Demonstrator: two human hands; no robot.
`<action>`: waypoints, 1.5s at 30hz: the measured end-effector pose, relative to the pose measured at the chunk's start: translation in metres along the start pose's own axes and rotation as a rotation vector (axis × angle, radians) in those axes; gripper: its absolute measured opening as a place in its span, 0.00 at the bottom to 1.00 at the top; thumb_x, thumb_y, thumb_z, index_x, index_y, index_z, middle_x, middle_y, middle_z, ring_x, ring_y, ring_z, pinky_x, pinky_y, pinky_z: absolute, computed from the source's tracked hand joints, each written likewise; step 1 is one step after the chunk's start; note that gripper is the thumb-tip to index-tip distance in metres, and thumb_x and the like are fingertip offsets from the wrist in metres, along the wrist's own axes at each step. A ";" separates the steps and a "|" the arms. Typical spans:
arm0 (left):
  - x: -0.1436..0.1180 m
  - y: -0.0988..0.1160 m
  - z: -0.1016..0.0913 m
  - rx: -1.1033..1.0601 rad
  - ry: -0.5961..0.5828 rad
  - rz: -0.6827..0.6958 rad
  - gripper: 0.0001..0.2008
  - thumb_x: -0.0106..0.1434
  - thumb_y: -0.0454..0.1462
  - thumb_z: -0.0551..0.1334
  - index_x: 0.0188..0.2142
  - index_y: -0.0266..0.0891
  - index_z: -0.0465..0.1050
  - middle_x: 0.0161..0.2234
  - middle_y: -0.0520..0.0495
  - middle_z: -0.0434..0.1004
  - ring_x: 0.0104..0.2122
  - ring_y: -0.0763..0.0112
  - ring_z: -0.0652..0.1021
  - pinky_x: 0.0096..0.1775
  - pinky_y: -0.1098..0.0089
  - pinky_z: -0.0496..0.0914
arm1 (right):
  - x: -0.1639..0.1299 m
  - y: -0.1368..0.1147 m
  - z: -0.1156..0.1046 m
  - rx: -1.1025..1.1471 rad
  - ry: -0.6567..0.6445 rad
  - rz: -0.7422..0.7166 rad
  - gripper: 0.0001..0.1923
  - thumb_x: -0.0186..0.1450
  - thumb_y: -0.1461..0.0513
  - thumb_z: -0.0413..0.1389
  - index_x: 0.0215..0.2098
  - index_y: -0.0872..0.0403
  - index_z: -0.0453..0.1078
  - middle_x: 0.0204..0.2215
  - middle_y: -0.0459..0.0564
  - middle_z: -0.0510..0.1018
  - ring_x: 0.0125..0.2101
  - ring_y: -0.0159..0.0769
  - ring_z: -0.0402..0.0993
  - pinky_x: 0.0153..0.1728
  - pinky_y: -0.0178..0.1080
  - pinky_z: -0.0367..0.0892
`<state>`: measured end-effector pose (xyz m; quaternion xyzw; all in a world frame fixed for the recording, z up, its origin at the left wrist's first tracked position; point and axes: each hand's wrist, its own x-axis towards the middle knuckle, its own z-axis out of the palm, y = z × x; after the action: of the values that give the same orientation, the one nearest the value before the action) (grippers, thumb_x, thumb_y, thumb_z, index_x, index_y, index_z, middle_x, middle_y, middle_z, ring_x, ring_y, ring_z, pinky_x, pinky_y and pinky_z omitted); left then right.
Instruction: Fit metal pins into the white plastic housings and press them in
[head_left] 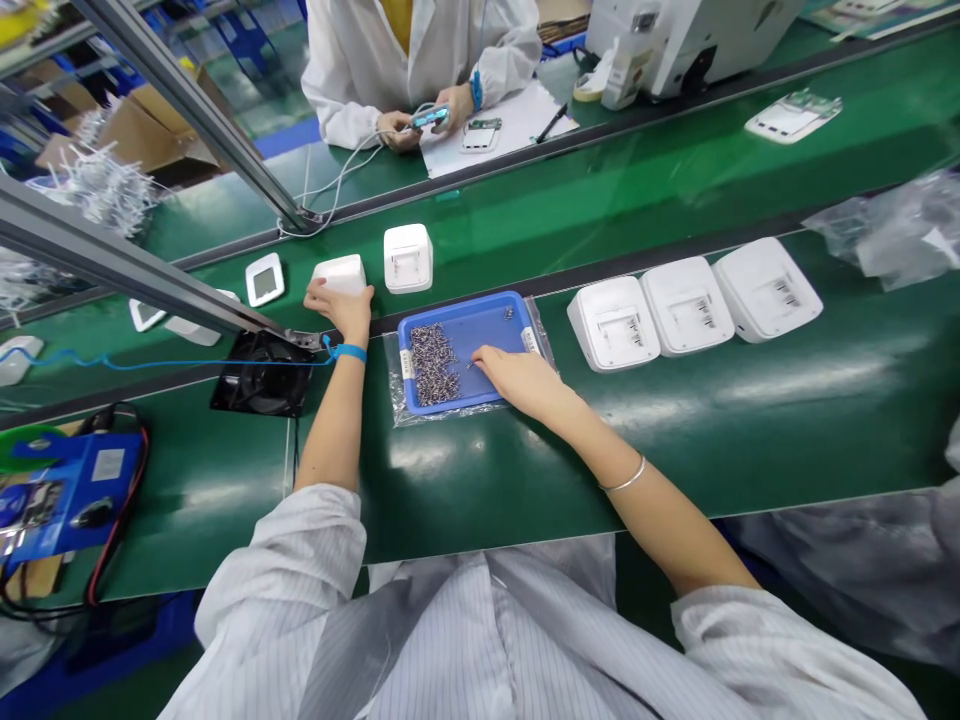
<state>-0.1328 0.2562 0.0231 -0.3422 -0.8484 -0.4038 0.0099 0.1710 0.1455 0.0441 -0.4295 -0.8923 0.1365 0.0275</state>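
1. White housing (342, 272) is set just beyond the far edge of the tabletop (465, 480); it is judged light, stiff, slightly slippery, and best gripped by opposite sides.
2. It is spanned by the left hand (348, 308), thumb and fingers apart.
3. A small metal part (470, 365) appears pinched by the right hand (519, 380), over the blue tray (480, 322).

The scene is brightly and evenly lit, apparently from above. Pale streaks of glare are thrown on the near green worktop (750, 440), and a brighter patch is reflected in the far belt (637, 190). Tiny highlights are caught by the metal pieces (435, 365). The far-left cardboard box (146, 135) is softly blurred; outer edges are stretched by wide-angle distortion.
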 end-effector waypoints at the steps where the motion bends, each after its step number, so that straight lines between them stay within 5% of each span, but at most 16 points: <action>1: 0.003 -0.001 0.002 0.014 -0.029 -0.012 0.38 0.50 0.29 0.74 0.55 0.30 0.54 0.60 0.27 0.52 0.64 0.49 0.63 0.67 0.58 0.56 | 0.000 0.001 0.001 0.004 0.003 0.000 0.16 0.77 0.57 0.38 0.53 0.53 0.62 0.47 0.53 0.80 0.39 0.42 0.80 0.30 0.38 0.57; 4: 0.004 0.003 0.004 0.048 -0.045 -0.008 0.40 0.51 0.30 0.73 0.57 0.27 0.54 0.64 0.22 0.46 0.69 0.40 0.51 0.70 0.50 0.45 | 0.001 0.002 0.002 0.013 0.015 0.015 0.15 0.76 0.54 0.42 0.52 0.53 0.63 0.42 0.51 0.82 0.38 0.42 0.80 0.30 0.37 0.56; 7: -0.006 0.013 0.005 0.034 -0.087 0.204 0.40 0.61 0.36 0.68 0.65 0.31 0.46 0.71 0.28 0.33 0.72 0.51 0.38 0.71 0.55 0.37 | 0.002 0.003 0.002 0.017 0.030 0.029 0.16 0.75 0.52 0.46 0.52 0.54 0.61 0.38 0.51 0.82 0.35 0.41 0.80 0.28 0.36 0.54; 9: -0.014 0.022 0.009 0.032 -0.210 0.318 0.39 0.67 0.41 0.63 0.67 0.31 0.42 0.71 0.30 0.38 0.72 0.58 0.44 0.71 0.60 0.42 | 0.003 0.004 0.004 0.018 0.042 0.037 0.17 0.74 0.51 0.48 0.51 0.54 0.61 0.36 0.50 0.82 0.33 0.40 0.80 0.27 0.36 0.53; 12: -0.017 0.033 0.023 0.083 -0.356 0.257 0.41 0.64 0.46 0.67 0.65 0.26 0.49 0.65 0.25 0.57 0.68 0.53 0.59 0.68 0.60 0.53 | 0.003 0.006 0.007 0.041 0.066 0.077 0.17 0.72 0.48 0.51 0.48 0.53 0.62 0.33 0.47 0.82 0.31 0.39 0.80 0.27 0.35 0.52; 18: -0.002 0.048 0.033 0.139 -0.328 0.100 0.43 0.50 0.44 0.76 0.57 0.24 0.59 0.58 0.21 0.64 0.63 0.37 0.64 0.64 0.49 0.58 | 0.003 0.009 0.007 0.138 0.125 0.190 0.10 0.73 0.54 0.50 0.47 0.50 0.64 0.38 0.46 0.83 0.37 0.38 0.80 0.29 0.35 0.55; 22: 0.001 0.064 -0.007 0.084 -0.248 0.208 0.42 0.52 0.41 0.73 0.60 0.32 0.55 0.61 0.30 0.62 0.64 0.45 0.61 0.66 0.52 0.53 | 0.003 0.008 0.004 0.113 0.123 0.235 0.12 0.75 0.57 0.44 0.50 0.53 0.62 0.38 0.50 0.83 0.35 0.41 0.80 0.27 0.37 0.55; 25: -0.032 0.067 -0.062 -0.069 -0.259 0.532 0.48 0.45 0.42 0.75 0.61 0.37 0.54 0.59 0.34 0.63 0.61 0.43 0.63 0.64 0.47 0.55 | 0.002 0.006 0.000 0.102 0.108 0.255 0.14 0.75 0.56 0.41 0.52 0.54 0.61 0.38 0.52 0.82 0.36 0.42 0.80 0.28 0.37 0.57; 28: -0.105 0.053 -0.121 -0.167 -0.537 0.883 0.57 0.39 0.48 0.76 0.63 0.35 0.53 0.56 0.34 0.64 0.54 0.41 0.67 0.59 0.41 0.60 | 0.001 0.006 -0.005 0.079 0.043 0.284 0.15 0.75 0.56 0.42 0.53 0.54 0.63 0.39 0.54 0.82 0.36 0.43 0.80 0.31 0.37 0.60; 31: -0.184 0.022 -0.157 -0.278 -0.827 0.963 0.58 0.42 0.47 0.74 0.67 0.36 0.47 0.56 0.34 0.63 0.54 0.44 0.67 0.58 0.44 0.63 | 0.002 0.006 -0.007 0.069 -0.005 0.303 0.14 0.74 0.55 0.45 0.50 0.53 0.65 0.40 0.54 0.82 0.36 0.43 0.80 0.31 0.38 0.60; 34: -0.233 -0.009 -0.162 -0.241 -1.079 0.878 0.58 0.43 0.47 0.75 0.68 0.38 0.47 0.58 0.35 0.61 0.56 0.46 0.66 0.59 0.46 0.65 | 0.004 0.005 -0.005 0.014 0.037 0.338 0.16 0.75 0.53 0.44 0.50 0.53 0.65 0.41 0.54 0.81 0.38 0.45 0.80 0.31 0.38 0.58; 37: -0.251 -0.028 -0.153 -0.171 -1.206 0.837 0.59 0.44 0.47 0.76 0.68 0.34 0.47 0.58 0.33 0.61 0.56 0.46 0.66 0.59 0.46 0.65 | 0.006 0.004 -0.004 -0.023 0.063 0.363 0.16 0.75 0.52 0.44 0.50 0.53 0.66 0.41 0.54 0.81 0.39 0.45 0.80 0.31 0.38 0.57; 42: -0.252 -0.040 -0.144 -0.263 -1.237 0.804 0.60 0.49 0.51 0.75 0.71 0.37 0.44 0.64 0.30 0.57 0.63 0.42 0.63 0.62 0.41 0.64 | -0.014 -0.004 -0.014 0.115 0.118 0.359 0.13 0.74 0.55 0.46 0.49 0.51 0.66 0.45 0.49 0.81 0.38 0.45 0.80 0.33 0.40 0.61; 45: -0.246 -0.041 -0.142 -0.511 -1.065 0.739 0.50 0.58 0.52 0.71 0.71 0.43 0.46 0.63 0.32 0.60 0.61 0.49 0.70 0.58 0.48 0.72 | -0.045 -0.023 -0.019 0.259 0.204 0.328 0.12 0.73 0.55 0.48 0.49 0.50 0.67 0.43 0.48 0.82 0.39 0.44 0.80 0.35 0.40 0.65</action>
<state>-0.0056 -0.0010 0.0190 -0.7516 -0.4438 -0.3382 -0.3517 0.1847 0.1010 0.0715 -0.5733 -0.7780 0.2087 0.1497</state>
